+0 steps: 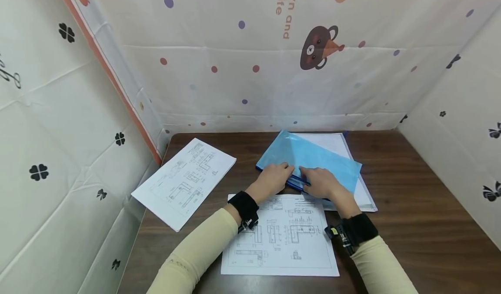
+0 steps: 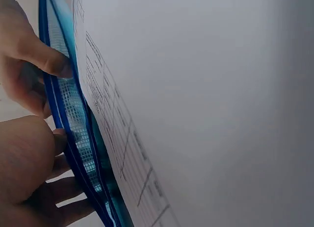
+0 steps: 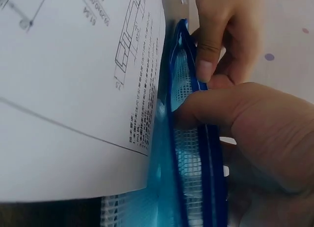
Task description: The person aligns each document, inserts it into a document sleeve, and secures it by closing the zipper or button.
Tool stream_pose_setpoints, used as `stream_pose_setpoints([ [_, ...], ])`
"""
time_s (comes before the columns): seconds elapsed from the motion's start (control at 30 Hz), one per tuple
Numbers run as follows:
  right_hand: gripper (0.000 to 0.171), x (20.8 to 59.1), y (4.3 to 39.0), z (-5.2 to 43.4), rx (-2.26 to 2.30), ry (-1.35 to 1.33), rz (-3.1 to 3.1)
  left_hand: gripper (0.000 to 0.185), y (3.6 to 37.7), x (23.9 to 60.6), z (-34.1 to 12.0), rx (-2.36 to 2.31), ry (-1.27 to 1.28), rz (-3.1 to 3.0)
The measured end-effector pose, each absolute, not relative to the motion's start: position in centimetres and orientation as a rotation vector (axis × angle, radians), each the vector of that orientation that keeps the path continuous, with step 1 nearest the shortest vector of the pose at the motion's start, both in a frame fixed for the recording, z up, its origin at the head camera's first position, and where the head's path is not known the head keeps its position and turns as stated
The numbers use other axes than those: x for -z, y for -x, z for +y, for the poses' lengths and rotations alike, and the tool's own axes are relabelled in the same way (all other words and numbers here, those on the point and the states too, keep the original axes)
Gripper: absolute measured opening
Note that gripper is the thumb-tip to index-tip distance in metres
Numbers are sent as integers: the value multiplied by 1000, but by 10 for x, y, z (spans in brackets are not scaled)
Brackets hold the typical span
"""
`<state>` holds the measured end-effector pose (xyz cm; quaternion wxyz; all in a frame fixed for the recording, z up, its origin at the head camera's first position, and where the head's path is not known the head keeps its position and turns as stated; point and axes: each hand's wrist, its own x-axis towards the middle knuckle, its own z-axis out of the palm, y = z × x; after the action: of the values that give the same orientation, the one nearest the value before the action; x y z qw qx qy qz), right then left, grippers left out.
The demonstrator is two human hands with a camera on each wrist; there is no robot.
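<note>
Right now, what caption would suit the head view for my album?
Both hands, left hand and right hand, pinch the blue mesh pouch edge above a technical drawing on the brown table.

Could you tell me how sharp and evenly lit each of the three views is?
Head view: evenly lit, sharp, walls bowed by the wide lens; both hands, left hand and right hand, on the blue pouch. Left wrist view: the drawing sheet fades into grey shade. Right wrist view: close thumb soft, print legible.

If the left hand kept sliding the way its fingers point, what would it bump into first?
Probably the right hand. The left hand pinches the blue mesh pouch at its zipper edge, fingers pointing right along it, and the other hand grips that edge just beside it. How big the gap is can't be told.
</note>
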<state>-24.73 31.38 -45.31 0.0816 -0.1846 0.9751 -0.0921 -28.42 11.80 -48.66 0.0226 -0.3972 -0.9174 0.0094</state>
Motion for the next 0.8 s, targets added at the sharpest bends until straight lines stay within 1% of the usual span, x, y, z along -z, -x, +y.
stream_pose_setpoints([
  [0.07,40,453,247,313,269,578,2940,43,283,487,116,57,1219,-2850],
  [0.13,24,453,247,313,269,623,2959,40,281,487,113,115,1190,-2825],
  [0.23,12,455,247,314,280,676,2976,46,271,481,111,119,1081,-2756],
  [0.3,9,455,247,315,298,700,2995,51,260,471,112,85,994,-2740],
  [0.37,8,455,248,316,322,698,3018,50,248,457,114,84,963,-2772],
  [0.43,12,454,248,317,344,682,3045,47,237,443,117,101,995,-2861],
  [0.5,20,453,248,316,355,650,3069,46,230,434,122,88,1074,-2972],
  [0.57,26,454,245,313,343,626,3090,48,228,432,126,36,1150,-3080],
  [0.6,25,455,244,311,322,629,3106,49,227,434,128,4,1178,-3121],
  [0.7,11,459,238,305,205,674,3178,53,230,442,132,-66,1216,-3177],
  [0.73,11,461,236,304,152,699,3206,53,231,446,133,-74,1217,-3176],
  [0.8,20,464,234,303,44,748,3266,52,235,453,135,-64,1205,-3163],
])
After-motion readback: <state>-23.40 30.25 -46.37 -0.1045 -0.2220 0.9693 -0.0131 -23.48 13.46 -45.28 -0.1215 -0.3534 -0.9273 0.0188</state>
